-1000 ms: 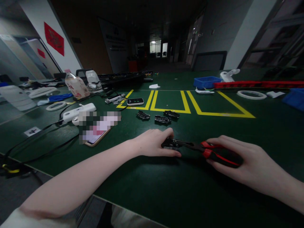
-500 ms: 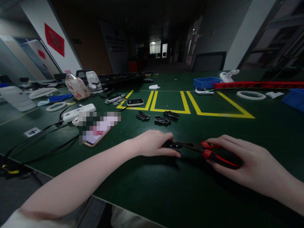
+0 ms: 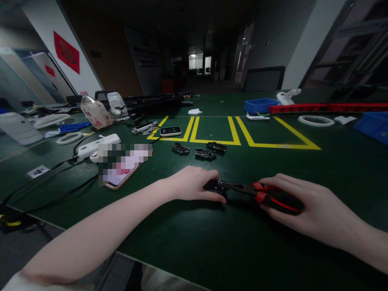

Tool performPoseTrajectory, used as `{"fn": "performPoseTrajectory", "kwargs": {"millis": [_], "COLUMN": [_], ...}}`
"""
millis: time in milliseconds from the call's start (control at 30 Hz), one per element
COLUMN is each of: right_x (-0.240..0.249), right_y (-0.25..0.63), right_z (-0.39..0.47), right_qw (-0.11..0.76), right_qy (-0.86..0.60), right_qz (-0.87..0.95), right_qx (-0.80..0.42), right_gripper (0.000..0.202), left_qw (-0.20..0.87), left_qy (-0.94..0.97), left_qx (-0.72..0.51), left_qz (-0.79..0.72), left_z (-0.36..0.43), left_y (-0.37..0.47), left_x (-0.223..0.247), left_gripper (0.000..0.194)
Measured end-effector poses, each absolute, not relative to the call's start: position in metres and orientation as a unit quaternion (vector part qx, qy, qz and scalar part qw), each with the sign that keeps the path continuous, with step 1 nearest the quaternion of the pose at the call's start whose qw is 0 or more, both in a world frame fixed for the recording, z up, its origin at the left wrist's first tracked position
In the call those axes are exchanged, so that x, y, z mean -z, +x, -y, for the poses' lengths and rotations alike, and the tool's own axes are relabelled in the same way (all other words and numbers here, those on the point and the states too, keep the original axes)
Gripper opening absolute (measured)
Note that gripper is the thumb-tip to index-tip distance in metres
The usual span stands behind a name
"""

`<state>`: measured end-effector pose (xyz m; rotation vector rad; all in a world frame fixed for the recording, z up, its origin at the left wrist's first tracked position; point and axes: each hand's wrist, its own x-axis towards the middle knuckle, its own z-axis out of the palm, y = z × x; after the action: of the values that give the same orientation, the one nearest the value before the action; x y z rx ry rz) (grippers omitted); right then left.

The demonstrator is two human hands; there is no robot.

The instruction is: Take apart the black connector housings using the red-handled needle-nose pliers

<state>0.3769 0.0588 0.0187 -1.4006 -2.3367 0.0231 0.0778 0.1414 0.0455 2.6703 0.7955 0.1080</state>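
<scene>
Between the thumb and fingers of my left hand (image 3: pixel 197 184) is a small black part (image 3: pixel 214 186), mostly covered by the hand. My right hand (image 3: pixel 312 206) is closed round the red-and-black handles of a pair of long-nose pliers (image 3: pixel 260 193). The tips of the pliers point left and meet the part near my left fingertips; whether the jaws bite on it I cannot tell. Beyond my left hand, three similar black parts lie on the table: one at the left (image 3: pixel 181 148), one in front (image 3: pixel 205 154) and one behind it (image 3: pixel 216 146).
Yellow tape outlines (image 3: pixel 215 142) mark the green table (image 3: pixel 236 250). To the left lie a phone (image 3: pixel 127 167), a white power strip (image 3: pixel 99 145) and black cables. Farther back stand a blue bin (image 3: pixel 261 106), a long red strip (image 3: pixel 327 108) and a tape roll (image 3: pixel 315 121).
The plier handles look slightly closer together than before. Both hands keep their grips, and the whole view has shifted a little.
</scene>
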Motion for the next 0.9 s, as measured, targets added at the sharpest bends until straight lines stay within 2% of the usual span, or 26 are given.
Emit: {"fn": "performPoseTrajectory", "kwargs": {"millis": [200, 467, 567, 767, 900], "right_x": [-0.024, -0.028, -0.027, -0.032, -0.033], "right_y": [0.372, 0.37, 0.371, 0.374, 0.373], "right_z": [-0.062, -0.064, -0.063, -0.057, -0.054], "right_qw": [0.199, 0.199, 0.203, 0.206, 0.199], "right_qy": [-0.535, -0.538, -0.524, -0.454, -0.443], "right_qz": [0.811, 0.801, 0.819, 0.856, 0.861], "right_qx": [-0.133, -0.168, -0.115, 0.133, 0.152], "right_gripper": [0.04, 0.041, 0.04, 0.042, 0.04], "left_qw": [0.174, 0.175, 0.17, 0.16, 0.157], "left_qy": [0.944, 0.945, 0.947, 0.949, 0.951], "left_qx": [-0.037, -0.038, -0.032, -0.022, -0.027], "left_qz": [-0.277, -0.273, -0.272, -0.269, -0.265], "left_z": [-0.141, -0.14, -0.14, -0.14, -0.139], "left_y": [0.078, 0.077, 0.077, 0.079, 0.079], "left_x": [-0.046, -0.046, -0.046, -0.048, -0.047], "left_gripper": [0.044, 0.042, 0.045, 0.048, 0.046]}}
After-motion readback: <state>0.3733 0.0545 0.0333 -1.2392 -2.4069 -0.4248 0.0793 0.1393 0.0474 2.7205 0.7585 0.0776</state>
